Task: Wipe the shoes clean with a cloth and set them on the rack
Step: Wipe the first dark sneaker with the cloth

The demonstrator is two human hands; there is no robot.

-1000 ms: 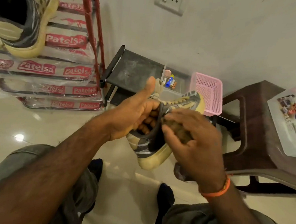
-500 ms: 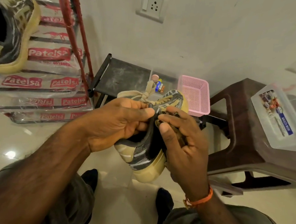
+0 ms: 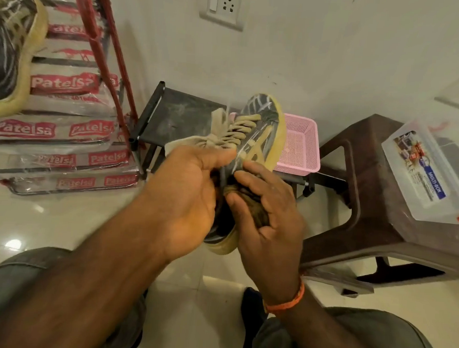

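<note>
The right hand (image 3: 271, 224) bunches the brown cloth (image 3: 250, 204) in curled fingers against the shoe (image 3: 262, 127), mid-frame, toe toward one o'clock. The left hand (image 3: 187, 195) grips the shoe at its collar. To wipe well, I'd brace firmly with the left and rub short strokes along the side toward the sole. The black rack (image 3: 178, 118) stands beyond, at twelve o'clock.

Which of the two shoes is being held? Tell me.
The shoe at centre, gripped by the left hand, cloth hand against it. The other shoe sits untouched on stacked packs, far left.
</note>
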